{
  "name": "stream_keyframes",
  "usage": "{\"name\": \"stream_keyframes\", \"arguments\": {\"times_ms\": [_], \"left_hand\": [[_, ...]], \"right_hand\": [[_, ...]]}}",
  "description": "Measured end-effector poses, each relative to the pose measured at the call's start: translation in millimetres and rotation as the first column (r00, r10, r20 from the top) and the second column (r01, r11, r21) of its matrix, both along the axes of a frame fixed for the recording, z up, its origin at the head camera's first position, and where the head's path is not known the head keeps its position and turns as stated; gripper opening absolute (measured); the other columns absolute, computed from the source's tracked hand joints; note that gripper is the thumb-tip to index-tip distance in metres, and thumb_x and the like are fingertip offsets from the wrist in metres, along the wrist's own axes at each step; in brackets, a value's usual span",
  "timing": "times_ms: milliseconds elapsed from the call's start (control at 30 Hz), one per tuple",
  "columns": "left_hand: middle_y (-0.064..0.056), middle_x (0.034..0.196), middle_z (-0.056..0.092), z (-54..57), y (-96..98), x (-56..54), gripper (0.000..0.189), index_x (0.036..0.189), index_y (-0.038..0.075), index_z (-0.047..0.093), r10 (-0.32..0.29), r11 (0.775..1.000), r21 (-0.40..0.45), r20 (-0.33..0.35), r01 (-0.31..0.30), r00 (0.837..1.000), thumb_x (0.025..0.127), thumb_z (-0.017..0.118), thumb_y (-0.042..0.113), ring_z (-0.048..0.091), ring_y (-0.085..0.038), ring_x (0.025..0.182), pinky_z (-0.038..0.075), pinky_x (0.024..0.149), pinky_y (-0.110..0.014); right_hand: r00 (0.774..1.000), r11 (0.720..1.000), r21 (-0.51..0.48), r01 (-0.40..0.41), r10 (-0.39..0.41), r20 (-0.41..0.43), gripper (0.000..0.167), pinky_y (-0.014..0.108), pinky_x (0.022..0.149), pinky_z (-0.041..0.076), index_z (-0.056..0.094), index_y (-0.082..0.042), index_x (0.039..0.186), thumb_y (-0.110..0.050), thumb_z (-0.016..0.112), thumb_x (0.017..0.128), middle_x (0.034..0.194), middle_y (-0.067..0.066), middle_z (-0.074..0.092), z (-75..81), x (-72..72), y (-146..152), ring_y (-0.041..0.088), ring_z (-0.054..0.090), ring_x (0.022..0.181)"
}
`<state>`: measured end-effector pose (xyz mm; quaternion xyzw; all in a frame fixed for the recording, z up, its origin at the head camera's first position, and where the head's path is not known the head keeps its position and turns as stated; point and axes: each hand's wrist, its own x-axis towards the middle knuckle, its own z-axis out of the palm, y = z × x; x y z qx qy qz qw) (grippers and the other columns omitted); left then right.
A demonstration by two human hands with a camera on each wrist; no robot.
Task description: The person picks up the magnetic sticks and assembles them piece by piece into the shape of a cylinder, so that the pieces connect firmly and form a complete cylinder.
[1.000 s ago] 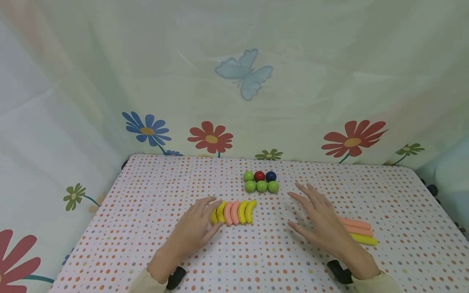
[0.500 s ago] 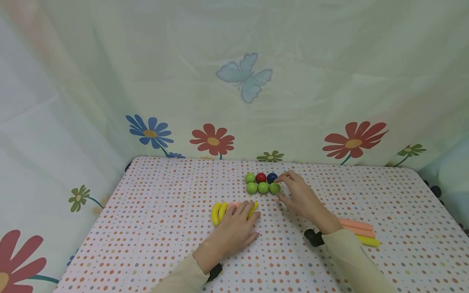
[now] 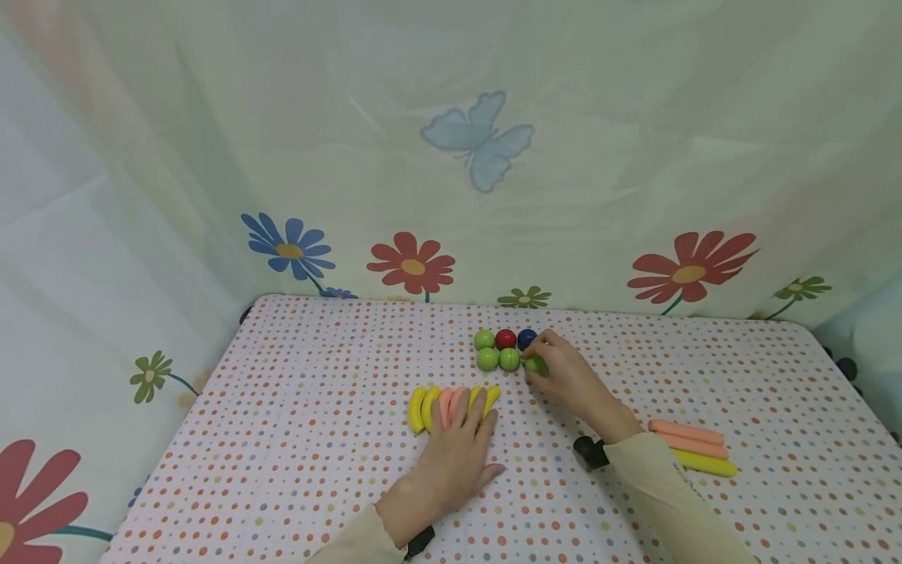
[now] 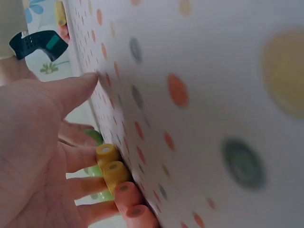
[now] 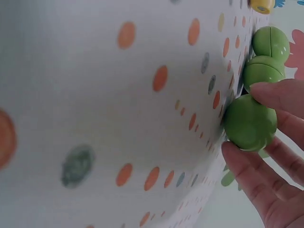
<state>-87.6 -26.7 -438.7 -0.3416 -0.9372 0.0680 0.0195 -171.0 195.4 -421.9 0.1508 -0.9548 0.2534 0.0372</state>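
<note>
Dotted tabletop [image 3: 310, 407], bananas [image 3: 445, 406] pointing front-to-back

Dotted table [image 3: 324, 376] bearing balls [image 3: 509, 359], curved pieces [image 3: 445, 409], sticks [image 3: 694, 446]

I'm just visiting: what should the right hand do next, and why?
Perhaps lift the end green ball slightly: the right hand holds it from both sides, and it is at the right end of the front row.
</note>
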Motion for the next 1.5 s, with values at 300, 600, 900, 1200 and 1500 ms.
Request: {"name": "stream_keyframes", "arguments": {"times_ms": [300, 600, 900, 1200, 1500], "left_hand": [[-0.018, 0.167, 0.031, 1.9, -26.1, -8.1, 0.069, 0.156, 0.006, 0.044, -0.019, 0.994, 0.11, 0.1, 0.008, 0.995, 0.107, 0.054, 0.052, 0.03, -0.038, 0.154, 0.036, 0.113, -0.067], [-0.02, 0.163, 0.038, -0.5, -53.7, -17.6, 0.057, 0.15, 0.006, 0.053, -0.019, 0.975, 0.222, 0.103, -0.005, 0.995, 0.108, 0.056, 0.044, 0.037, -0.039, 0.15, 0.034, 0.115, -0.067], [-0.018, 0.144, 0.055, 3.0, -44.7, -25.8, 0.04, 0.135, 0.001, 0.064, -0.025, 0.938, 0.345, 0.017, 0.018, 1.0, 0.105, 0.065, 0.027, 0.056, -0.028, 0.129, 0.047, 0.108, -0.042], [-0.016, 0.124, 0.062, 4.4, -30.9, -35.8, 0.033, 0.128, -0.005, 0.064, -0.045, 0.9, 0.435, 0.035, 0.025, 0.998, 0.098, 0.073, 0.006, 0.062, -0.025, 0.106, 0.057, 0.086, -0.03], [-0.01, 0.103, 0.064, 5.9, -13.7, -41.0, 0.023, 0.119, -0.004, 0.073, 0.044, 0.89, 0.442, 0.16, -0.112, 0.986, 0.096, 0.073, 0.001, 0.063, -0.021, 0.093, 0.054, 0.07, -0.022]], "right_hand": [[0.999, 1.0, -0.009, 0.029, -0.029, 0.014, 0.024, 0.047, 0.084, 0.057, 0.073, 0.006, 0.109, 0.005, 0.08, 0.086, 0.108, 0.018, 0.061, 0.6, 1.4, 2.7, 0.032, 0.064, 0.097], [0.999, 0.997, -0.063, 0.035, -0.033, 0.036, 0.025, 0.043, 0.076, 0.059, 0.072, 0.005, 0.11, 0.002, 0.079, 0.086, 0.105, 0.017, 0.064, -2.7, 1.1, 13.5, 0.028, 0.064, 0.09], [0.996, 0.997, -0.048, 0.068, -0.065, 0.061, 0.02, 0.044, 0.078, 0.06, 0.074, 0.006, 0.109, 0.0, 0.077, 0.09, 0.1, 0.015, 0.066, -2.1, 6.1, 18.0, 0.026, 0.063, 0.088], [0.992, 0.998, -0.059, 0.034, -0.026, 0.122, 0.021, 0.043, 0.077, 0.059, 0.072, 0.002, 0.103, 0.001, 0.083, 0.085, 0.099, 0.013, 0.064, 5.7, 13.3, 23.7, 0.028, 0.065, 0.09], [0.984, 0.995, -0.086, -0.049, 0.063, 0.168, 0.026, 0.035, 0.072, 0.058, 0.071, 0.0, 0.1, 0.003, 0.087, 0.08, 0.098, 0.009, 0.066, 8.9, 22.3, 19.5, 0.025, 0.066, 0.089]]}}
